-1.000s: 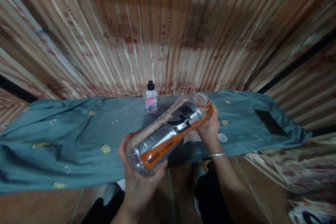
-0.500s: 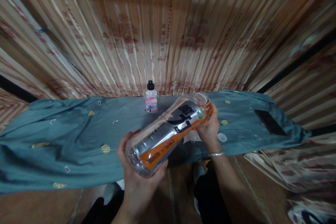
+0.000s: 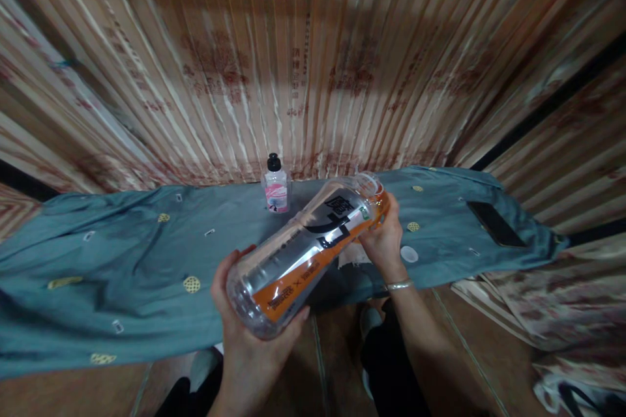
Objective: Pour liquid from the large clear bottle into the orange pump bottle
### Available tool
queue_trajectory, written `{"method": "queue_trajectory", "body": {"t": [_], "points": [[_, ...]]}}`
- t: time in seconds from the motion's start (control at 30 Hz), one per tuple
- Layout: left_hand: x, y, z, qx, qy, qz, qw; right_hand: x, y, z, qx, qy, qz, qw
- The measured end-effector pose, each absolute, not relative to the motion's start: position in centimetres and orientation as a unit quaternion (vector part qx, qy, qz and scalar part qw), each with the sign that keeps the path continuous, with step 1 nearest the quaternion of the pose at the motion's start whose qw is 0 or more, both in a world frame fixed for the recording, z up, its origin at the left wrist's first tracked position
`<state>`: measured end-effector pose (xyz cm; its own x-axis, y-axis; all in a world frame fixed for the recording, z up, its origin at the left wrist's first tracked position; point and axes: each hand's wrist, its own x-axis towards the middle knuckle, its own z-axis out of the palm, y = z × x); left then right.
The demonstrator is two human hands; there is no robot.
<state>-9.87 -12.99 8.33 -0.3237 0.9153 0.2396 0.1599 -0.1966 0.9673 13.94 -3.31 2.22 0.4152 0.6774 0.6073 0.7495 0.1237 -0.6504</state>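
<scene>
A large clear bottle [image 3: 303,254] with an orange and black label is held at a slant above the cloth, its uncapped mouth toward the upper right. My left hand [image 3: 254,326] is wrapped round the base at the lower left. Near the neck, my right hand [image 3: 384,234] grips the bottle's other end, with a bracelet on the wrist. A small clear bottle [image 3: 276,192] with a black top and pink label stands upright behind the large one. On the cloth beside my right hand lies a round white cap [image 3: 409,254].
A teal cloth [image 3: 141,260] with yellow patterns covers the narrow table. A black phone [image 3: 495,224] lies at its right end. Behind rises a pleated curtain [image 3: 293,65]. A pale scrap [image 3: 353,254] lies under the large bottle. Feet show below the front edge.
The whole view has shifted slightly, with most things sitting a little further left. Both hands keep their hold on the large bottle, whose slant is nearly the same.
</scene>
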Motion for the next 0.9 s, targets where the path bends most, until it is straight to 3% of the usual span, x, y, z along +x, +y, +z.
{"method": "queue_trajectory", "body": {"t": [0.9], "points": [[-9.2, -13.2, 9.3, 0.446, 0.555, 0.615, 0.338, 13.8, -3.2, 2.3, -0.654, -0.54, -0.03, 0.528]]}}
